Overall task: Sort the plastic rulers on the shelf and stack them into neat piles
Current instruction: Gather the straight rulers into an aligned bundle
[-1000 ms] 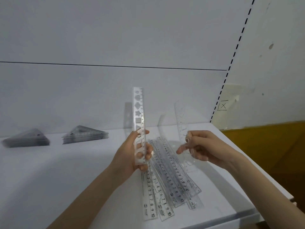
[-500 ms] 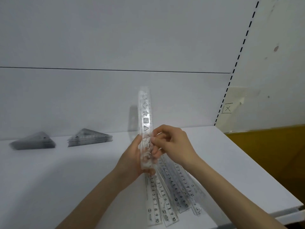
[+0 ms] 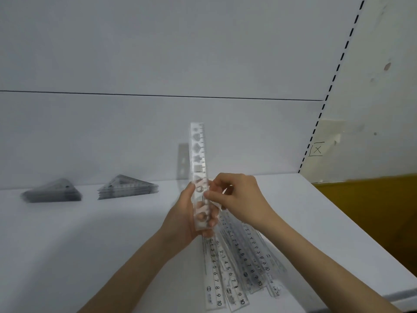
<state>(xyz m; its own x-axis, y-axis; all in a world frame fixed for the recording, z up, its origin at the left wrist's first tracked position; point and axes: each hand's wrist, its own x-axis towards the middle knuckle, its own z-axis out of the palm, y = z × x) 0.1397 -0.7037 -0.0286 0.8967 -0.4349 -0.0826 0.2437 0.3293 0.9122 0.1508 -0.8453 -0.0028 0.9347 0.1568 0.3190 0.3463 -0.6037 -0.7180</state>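
Rulers (image 3: 237,267) lie fanned by the front edge of the shelf (image 3: 90,245), unsorted. Above them the right hand (image 3: 239,197), apart a second ago with its own ruler, now pinches the upright stencil rulers (image 3: 198,159). The left hand (image 3: 187,218) grips these with curled fingers, so one more joins the bundle. Triangle stacks (image 3: 127,188) sit at the rear left.
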